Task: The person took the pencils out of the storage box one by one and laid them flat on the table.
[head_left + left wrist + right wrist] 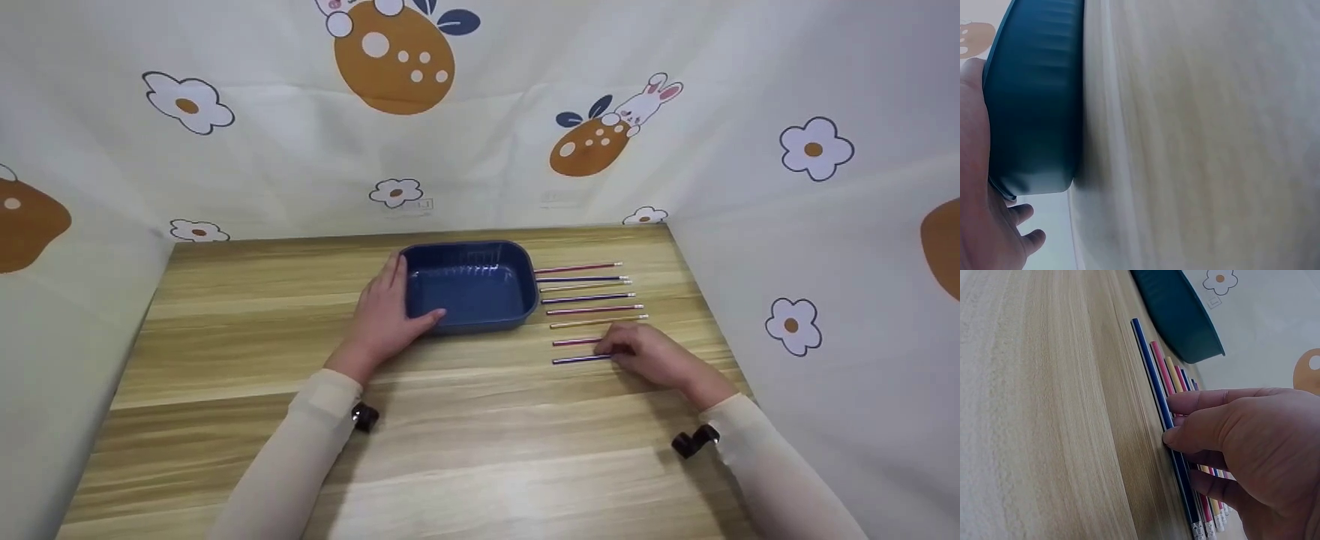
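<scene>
A dark blue rectangular plastic container [472, 326] sits on the table with nothing in it. My left hand [386, 311] holds its left front corner, fingers along the left side and thumb over the front rim. To the container's right lies a column of pencils with white erasers, coloured dark blue, pink-red and yellow. My right hand [649, 352] is at the nearest one, a blue pencil [1150, 371]. Thumb and fingers pinch it about mid-length, as the right wrist view shows. Beside it, partly hidden by the fingers, runs a pink pencil [1161, 367].
The wood-grain table [450, 442] is enclosed by a pale cloth [487, 135] printed with flowers, rabbits and orange fruit shapes. A yellow pencil [589, 322] and a pink-red pencil [592, 310] lie just behind the right hand. Small black devices are strapped at both wrists.
</scene>
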Motion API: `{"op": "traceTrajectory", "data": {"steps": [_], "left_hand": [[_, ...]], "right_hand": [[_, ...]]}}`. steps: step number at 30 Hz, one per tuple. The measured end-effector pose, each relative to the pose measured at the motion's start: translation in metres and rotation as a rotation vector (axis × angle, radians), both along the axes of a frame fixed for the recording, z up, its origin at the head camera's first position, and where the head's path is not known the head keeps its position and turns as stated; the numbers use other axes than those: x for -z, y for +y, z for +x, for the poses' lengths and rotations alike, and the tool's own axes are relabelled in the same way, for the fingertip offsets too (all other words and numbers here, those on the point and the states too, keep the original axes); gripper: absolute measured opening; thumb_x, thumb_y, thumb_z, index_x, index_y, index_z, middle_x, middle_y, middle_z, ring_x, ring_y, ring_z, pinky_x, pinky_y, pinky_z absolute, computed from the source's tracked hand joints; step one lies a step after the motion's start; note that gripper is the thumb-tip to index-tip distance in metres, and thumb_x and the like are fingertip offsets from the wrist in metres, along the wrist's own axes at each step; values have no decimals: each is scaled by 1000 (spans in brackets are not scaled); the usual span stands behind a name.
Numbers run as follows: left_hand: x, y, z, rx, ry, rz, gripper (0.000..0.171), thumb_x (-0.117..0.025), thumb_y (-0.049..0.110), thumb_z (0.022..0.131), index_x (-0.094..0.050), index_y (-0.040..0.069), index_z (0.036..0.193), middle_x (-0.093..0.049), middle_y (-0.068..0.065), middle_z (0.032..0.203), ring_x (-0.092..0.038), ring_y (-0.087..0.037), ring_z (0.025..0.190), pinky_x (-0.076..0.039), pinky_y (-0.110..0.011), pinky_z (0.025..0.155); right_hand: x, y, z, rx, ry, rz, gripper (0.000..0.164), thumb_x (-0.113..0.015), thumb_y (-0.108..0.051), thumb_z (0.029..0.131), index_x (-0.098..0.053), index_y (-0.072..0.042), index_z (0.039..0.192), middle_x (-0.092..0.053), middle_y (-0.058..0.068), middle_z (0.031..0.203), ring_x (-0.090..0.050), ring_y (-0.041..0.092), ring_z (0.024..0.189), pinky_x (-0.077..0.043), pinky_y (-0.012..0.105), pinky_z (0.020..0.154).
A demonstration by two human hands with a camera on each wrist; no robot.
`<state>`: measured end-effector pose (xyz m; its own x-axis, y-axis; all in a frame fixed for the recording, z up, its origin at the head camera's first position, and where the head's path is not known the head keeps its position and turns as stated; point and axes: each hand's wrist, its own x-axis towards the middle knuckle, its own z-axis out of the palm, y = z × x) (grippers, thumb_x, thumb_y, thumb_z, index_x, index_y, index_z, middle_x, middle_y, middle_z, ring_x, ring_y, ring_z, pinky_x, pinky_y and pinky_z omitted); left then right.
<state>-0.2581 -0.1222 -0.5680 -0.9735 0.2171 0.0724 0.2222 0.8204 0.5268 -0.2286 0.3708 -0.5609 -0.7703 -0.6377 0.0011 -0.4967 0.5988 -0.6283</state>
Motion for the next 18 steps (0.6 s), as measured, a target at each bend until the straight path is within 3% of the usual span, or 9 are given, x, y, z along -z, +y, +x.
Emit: {"op": "traceTrajectory", "data": {"steps": [6,11,18], "left_hand": [[-1,3,-3,-9,-3,4,128,-71,75,95,-8,-2,176,-6,-21,184,-16,-44,168,-16,-62,134],[2,4,-2,-30,3,98,126,-75,71,95,-9,0,176,-9,-23,183,-16,-45,167,-18,-63,133],[0,-12,-6,-74,133,263,96,-64,59,107,-23,6,177,-17,-19,183,-20,-44,166,-20,-67,132]], "right_hand": [[4,-1,-2,89,-59,-88,22,-80,6,96,-83,-5,115,-79,5,112,-74,25,107,-60,28,95],[0,-8,-6,148,14,-124,15,-81,2,97,-84,-4,111,-77,6,104,-70,18,96,-57,25,85],[-15,-21,-32,208,112,-168,14,-79,-4,101,-83,-3,115,-74,5,104,-65,18,92,-55,30,79]]}}
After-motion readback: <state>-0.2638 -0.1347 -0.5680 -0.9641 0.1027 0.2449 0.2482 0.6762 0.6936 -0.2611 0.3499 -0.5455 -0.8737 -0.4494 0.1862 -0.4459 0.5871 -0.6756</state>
